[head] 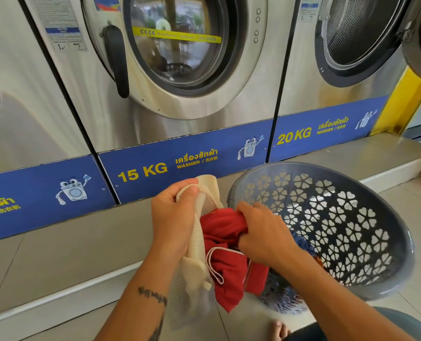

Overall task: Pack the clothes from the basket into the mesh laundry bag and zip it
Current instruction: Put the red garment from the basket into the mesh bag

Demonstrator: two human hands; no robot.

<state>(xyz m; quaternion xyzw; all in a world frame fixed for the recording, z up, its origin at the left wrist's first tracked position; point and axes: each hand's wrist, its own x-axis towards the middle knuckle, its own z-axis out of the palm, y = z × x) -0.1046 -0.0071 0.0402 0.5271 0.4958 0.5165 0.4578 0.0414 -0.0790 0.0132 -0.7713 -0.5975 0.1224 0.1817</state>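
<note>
Left hand (173,217): fingers curled round the rim of the mesh bag (194,244), held above the floor. Right hand (261,232): fingers clamped on a red garment (225,262) at the bag's mouth. Basket (386,274): just right, tilted, blue cloth (303,242) inside.

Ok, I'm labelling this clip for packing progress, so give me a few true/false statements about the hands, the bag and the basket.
1. The left hand grips the rim of the mesh laundry bag. True.
2. The right hand is empty. False: its fingers are curled round a red garment.
3. The basket is grey with flower-shaped holes. True.
4. The basket is completely empty. False: a blue garment shows inside it by the right wrist.
5. The washer door above the 15 KG label is open. False: it is closed.
</note>
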